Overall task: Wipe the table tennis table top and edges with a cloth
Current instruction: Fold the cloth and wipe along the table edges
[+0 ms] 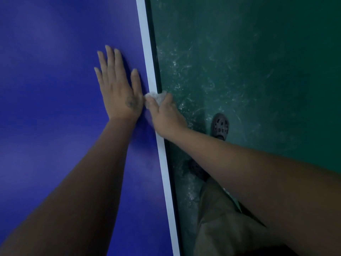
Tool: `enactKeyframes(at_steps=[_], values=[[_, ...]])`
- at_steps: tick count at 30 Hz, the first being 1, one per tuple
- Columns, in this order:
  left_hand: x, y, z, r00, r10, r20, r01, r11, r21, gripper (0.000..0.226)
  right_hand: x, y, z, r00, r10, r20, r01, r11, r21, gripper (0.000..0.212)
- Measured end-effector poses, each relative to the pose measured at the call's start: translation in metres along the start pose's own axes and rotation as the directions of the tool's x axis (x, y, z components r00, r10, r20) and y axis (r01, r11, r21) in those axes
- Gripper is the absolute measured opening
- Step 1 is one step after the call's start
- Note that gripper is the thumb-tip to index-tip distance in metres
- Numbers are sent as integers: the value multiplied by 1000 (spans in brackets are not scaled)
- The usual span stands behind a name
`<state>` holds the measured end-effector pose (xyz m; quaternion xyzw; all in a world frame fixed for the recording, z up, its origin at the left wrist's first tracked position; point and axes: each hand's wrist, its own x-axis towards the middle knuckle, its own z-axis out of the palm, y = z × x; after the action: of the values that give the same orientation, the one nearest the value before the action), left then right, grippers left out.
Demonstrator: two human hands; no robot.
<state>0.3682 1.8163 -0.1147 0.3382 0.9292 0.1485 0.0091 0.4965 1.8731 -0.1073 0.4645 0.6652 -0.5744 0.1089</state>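
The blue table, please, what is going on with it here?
A person is wiping the table tennis table along its side edge. The right hand grips a white cloth on the white border strip. The left hand rests flat on the blue top beside it, fingers straight. The person stands on a green floor.

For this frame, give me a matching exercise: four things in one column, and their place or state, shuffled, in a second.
Column A
1. left hand
2. right hand
3. cloth
4. shoe

Column B
a. stands on the green floor
b. lies flat, fingers straight, on the blue table top
c. bunched over the white edge line
d. grips the cloth at the table's edge

Pairs: 1-b, 2-d, 3-c, 4-a
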Motion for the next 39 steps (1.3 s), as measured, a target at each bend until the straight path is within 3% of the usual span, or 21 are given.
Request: enactKeyframes(at_steps=[4,8,13,21,33,39], values=[[23,-2,3,1000,-12,-9,13,995,103,63,-12,7,2,1000,-8,22,6,995,103,77],[22,0,2,1000,-16,-2,16,995,103,61,-21,14,6,998,35,59,-45,982,183,80],[25,-1,2,1000,-22,13,20,995,96,61,13,-11,-2,999,42,4,-42,971,233,76],[27,0,1,999,-35,32,32,996,88,63,101,-66,-21,993,31,-117,-4,974,228,69],[28,0,-1,996,-55,76,48,995,83,65,85,-70,-32,999,41,-27,-34,977,209,77],[29,-1,-1,994,-51,93,44,995,85,64,147,-112,-49,996,11,-91,8,979,205,61]])
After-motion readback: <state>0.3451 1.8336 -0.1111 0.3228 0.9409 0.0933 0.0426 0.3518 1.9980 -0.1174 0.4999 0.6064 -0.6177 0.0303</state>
